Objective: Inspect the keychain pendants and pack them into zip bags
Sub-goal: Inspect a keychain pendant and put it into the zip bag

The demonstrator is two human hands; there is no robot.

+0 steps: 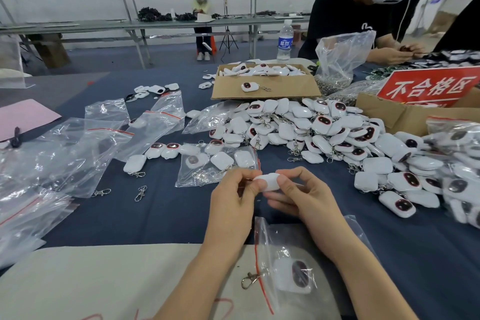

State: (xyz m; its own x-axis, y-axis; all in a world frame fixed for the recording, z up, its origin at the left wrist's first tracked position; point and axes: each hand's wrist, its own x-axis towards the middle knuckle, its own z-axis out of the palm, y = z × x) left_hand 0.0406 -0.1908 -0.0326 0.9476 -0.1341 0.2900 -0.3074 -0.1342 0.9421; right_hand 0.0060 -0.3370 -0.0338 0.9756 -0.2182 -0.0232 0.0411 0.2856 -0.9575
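The white pendant was pinched between both hands over the blue table, its long axis running left to right and only its white side showing. The left hand curled its fingertips round the left end, and the right hand gripped the right end with thumb and fingers. The nearest zip bag lay on the person's side of the hands, between the forearms, with one pendant already inside. Its red seal edge faced the left forearm, so the left hand was probably nearer the opening. The loose pile lay beyond, to the right.
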